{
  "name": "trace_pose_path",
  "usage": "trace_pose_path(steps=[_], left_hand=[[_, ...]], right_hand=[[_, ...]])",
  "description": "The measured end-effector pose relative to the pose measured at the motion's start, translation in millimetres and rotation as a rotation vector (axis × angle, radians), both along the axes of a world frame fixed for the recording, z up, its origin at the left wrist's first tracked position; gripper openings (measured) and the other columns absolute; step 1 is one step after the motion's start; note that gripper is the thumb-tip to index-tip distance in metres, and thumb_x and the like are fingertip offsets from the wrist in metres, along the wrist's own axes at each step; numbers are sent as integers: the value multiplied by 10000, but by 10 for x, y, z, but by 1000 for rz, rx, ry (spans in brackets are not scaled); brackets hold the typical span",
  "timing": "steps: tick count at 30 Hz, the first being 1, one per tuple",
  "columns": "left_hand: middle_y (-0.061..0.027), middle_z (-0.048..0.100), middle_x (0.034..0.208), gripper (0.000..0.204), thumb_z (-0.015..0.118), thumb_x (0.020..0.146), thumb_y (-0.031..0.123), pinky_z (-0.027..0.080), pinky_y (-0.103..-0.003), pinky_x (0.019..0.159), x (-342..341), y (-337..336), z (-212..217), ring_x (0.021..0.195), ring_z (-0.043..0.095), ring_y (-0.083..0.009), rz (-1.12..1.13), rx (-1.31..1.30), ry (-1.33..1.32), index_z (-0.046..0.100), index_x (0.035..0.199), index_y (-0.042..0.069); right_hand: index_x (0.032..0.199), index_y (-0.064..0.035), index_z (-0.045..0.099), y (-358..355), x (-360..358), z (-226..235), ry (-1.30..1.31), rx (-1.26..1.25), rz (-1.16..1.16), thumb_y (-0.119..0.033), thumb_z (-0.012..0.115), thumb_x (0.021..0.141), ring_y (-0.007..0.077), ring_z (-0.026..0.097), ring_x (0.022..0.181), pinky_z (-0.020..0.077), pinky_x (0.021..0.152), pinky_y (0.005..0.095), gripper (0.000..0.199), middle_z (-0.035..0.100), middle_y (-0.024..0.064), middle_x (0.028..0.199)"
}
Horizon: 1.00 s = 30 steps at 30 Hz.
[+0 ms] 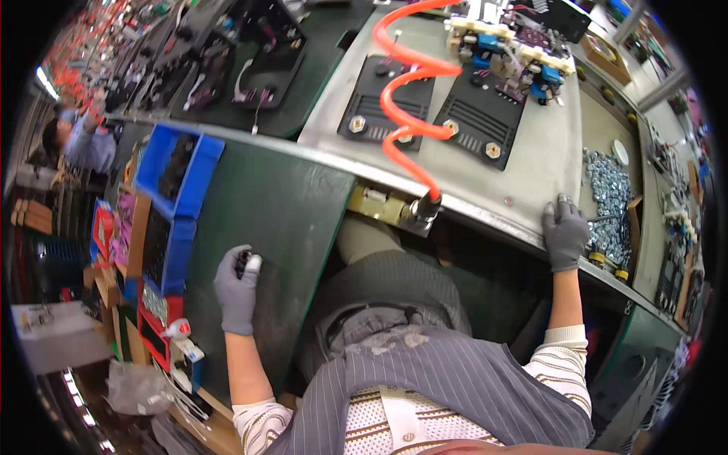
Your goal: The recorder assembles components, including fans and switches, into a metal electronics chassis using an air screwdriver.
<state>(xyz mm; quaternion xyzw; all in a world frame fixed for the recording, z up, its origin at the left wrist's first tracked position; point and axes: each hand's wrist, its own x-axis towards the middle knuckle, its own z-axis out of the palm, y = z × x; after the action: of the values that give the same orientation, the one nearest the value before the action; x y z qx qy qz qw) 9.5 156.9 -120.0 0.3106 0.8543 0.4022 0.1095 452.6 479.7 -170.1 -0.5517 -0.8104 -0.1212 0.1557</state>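
Observation:
Above the green tabletop [277, 205] on the left, my left hand [236, 292], in a grey glove, has its fingers curled round small black parts [243, 263]. Their exact kind is too small to make out. My right hand [566, 233], gloved the same way, lies with fingers stretched at the near right edge of a metal work plate [470, 186]. Nothing shows in it. Just right of that hand is a heap of small silvery hardware [609, 197]. Two black slotted panels [388, 102] with brass-coloured round inserts lie on the plate.
An orange coiled hose [413, 125] hangs across the panels to a fitting at the plate's front edge. Assemblies with blue and white parts [504, 49] stand at the back. Blue bins [205, 163] and a red bin [177, 307] line the left. Another person [89, 144] is far left.

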Motion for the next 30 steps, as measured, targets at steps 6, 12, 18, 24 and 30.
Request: trace_pose_path(steps=[6,12,18,24,30], left_hand=[[-98,617,904,289,674,812,205,478,-308,755,36,-1154,66,815,599,-200,328,-294,244,619,1022,14],[-151,622,991,330,659,811,300,472,-385,811,110,-1851,-7,922,596,-316,524,-539,504,605,1046,75],[-159,584,979,354,637,819,306,466,-429,789,-28,-2234,-165,893,576,-343,637,-555,597,576,1089,86],[-110,541,978,395,624,809,295,436,-432,819,-357,-2143,-339,911,533,-313,531,-634,862,546,1158,126],[-65,495,1156,514,637,788,389,344,-488,910,-290,-1968,-185,1071,452,-297,636,-853,871,514,1239,176]], right_hand=[[1043,-53,666,88,-23,-56,-42,-20,48,-300,564,843,323,615,870,492,790,397,334,660,153,1022],[1106,-102,658,273,147,-187,-172,-73,-100,-367,542,846,340,603,947,470,839,405,389,652,154,1043],[1173,-118,622,217,6,-185,-61,-123,-88,-415,514,863,347,549,1059,432,903,413,442,577,161,1199],[1191,-133,611,277,98,-229,-42,-100,-71,-421,491,883,345,536,1075,415,920,408,438,565,147,1214],[1177,-82,609,302,108,-251,-4,-121,-64,-366,503,889,350,542,1064,415,918,402,418,571,159,1197]])
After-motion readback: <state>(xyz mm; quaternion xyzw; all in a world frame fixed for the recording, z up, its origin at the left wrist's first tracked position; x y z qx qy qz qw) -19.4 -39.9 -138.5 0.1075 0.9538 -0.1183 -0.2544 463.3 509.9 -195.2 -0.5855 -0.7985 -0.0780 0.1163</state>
